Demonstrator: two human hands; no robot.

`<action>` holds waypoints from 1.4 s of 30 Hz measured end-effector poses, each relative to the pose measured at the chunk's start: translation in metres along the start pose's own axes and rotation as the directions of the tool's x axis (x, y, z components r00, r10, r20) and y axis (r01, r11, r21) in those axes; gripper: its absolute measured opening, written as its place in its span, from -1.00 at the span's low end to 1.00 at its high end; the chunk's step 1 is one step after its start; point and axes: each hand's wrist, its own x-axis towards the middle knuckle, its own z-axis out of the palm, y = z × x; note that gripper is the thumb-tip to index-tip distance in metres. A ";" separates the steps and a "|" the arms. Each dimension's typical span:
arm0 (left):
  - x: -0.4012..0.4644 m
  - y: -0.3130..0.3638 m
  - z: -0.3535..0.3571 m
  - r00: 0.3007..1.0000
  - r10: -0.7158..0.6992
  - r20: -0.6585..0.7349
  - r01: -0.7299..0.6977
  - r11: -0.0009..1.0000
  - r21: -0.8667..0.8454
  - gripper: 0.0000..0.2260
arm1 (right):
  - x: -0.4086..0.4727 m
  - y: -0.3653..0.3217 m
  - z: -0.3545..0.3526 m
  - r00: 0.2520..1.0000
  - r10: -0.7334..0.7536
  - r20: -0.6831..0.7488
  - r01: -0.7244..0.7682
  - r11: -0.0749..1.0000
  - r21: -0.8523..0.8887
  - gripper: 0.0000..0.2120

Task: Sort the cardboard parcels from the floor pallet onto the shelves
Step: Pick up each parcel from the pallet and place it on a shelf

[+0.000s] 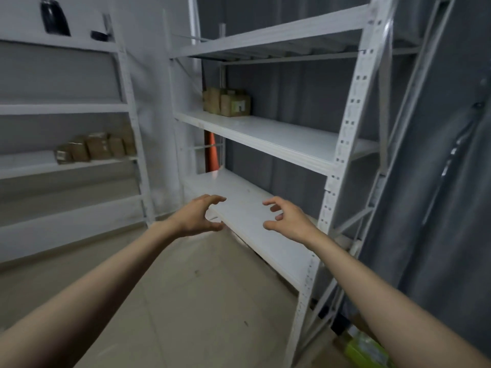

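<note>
— Left hand (pixel 198 217) and right hand (pixel 285 217)?
— Both loosely clawed, holding nothing, over the smooth white shelf (pixel 255 224).
— Parcels?
— Brown cardboard parcels (pixel 227 102) sit on the middle shelf; labels blurred.

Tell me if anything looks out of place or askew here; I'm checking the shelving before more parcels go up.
Little stands out. An orange cone stands behind the right rack, an odd spot. The parcels sit upright. Both hands, left and right, hold nothing.
</note>
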 end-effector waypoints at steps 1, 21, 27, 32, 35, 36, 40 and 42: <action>0.002 -0.017 -0.008 1.000 -0.005 0.001 0.005 1.000 0.004 -0.35 | 0.013 -0.009 0.013 1.000 -0.001 0.001 0.001 1.000 0.013 -0.49; 0.162 -0.208 -0.076 1.000 -0.001 0.018 0.001 1.000 0.020 -0.32 | 0.268 -0.051 0.107 0.999 -0.027 0.024 0.029 0.992 -0.123 -0.44; 0.289 -0.258 -0.097 0.999 -0.023 0.033 0.022 0.998 0.053 -0.28 | 0.401 -0.028 0.104 0.998 -0.055 0.024 0.058 0.987 -0.149 -0.39; 0.398 -0.292 -0.121 1.000 -0.002 -0.003 0.002 0.998 0.063 -0.29 | 0.519 -0.020 0.088 0.997 -0.080 -0.003 0.079 0.989 -0.128 -0.40; 0.445 -0.314 -0.129 0.999 0.002 -0.042 -0.001 1.000 0.032 -0.29 | 0.575 -0.019 0.087 0.995 -0.096 -0.021 0.093 0.988 -0.121 -0.41; 0.458 -0.322 -0.131 0.999 0.006 -0.039 -0.005 1.000 0.026 -0.29 | 0.590 -0.019 0.088 0.995 -0.100 -0.019 0.097 0.987 -0.125 -0.42; 0.519 -0.349 -0.143 0.998 0.031 -0.054 -0.030 0.999 0.024 -0.27 | 0.651 -0.019 0.086 0.995 -0.097 -0.035 0.090 0.983 -0.158 -0.45; 0.552 -0.363 -0.147 0.998 0.042 -0.056 -0.040 0.999 0.037 -0.28 | 0.680 -0.018 0.085 0.994 -0.096 -0.048 0.086 0.982 -0.171 -0.46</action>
